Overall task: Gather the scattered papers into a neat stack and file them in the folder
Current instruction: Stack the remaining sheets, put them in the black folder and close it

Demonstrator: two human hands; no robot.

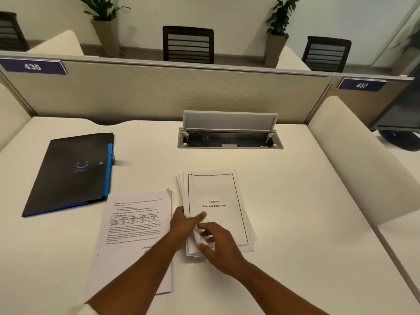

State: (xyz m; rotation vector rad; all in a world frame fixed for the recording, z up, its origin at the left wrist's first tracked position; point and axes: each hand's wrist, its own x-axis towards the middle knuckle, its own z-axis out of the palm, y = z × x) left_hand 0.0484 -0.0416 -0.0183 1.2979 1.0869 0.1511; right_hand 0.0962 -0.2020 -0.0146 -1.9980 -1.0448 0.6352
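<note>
Office cubicle setup, head view: a white tabletop [295, 201] with a beige partition [159, 94] behind it, carrying 2 number plates, 436 [33, 66] and 437 [361, 85]. Past the partition you can see dark mesh-back chairs [188, 45] and a couple of potted plants [105, 19] against the wall. An open cable hatch [229, 135] with its lid flipped up is set into the tabletop near the back.

Task stuff: the black folder [68, 173] with blue edging and tabs lies closed on the left side, tilted a bit, with a little smiley logo on the cover. Just beside its lower right corner sits a sheet pile with text and a table [134, 223], touching or slightly overlapping the folder's corner, can't tell which. Right of that is a second pile, the "Chapter 6 Learning Experience" stack [216, 205], its sheets fanned unevenly at the left edge.

Both hands are at the lower left corner of that Chapter 6 stack. The left hand [184, 226] pinches the stack's left edge, thumb on top and fingers tucked under. The right hand [218, 244] has its fingers curled around the lifted corner of a few sheets, gripping them.
</note>
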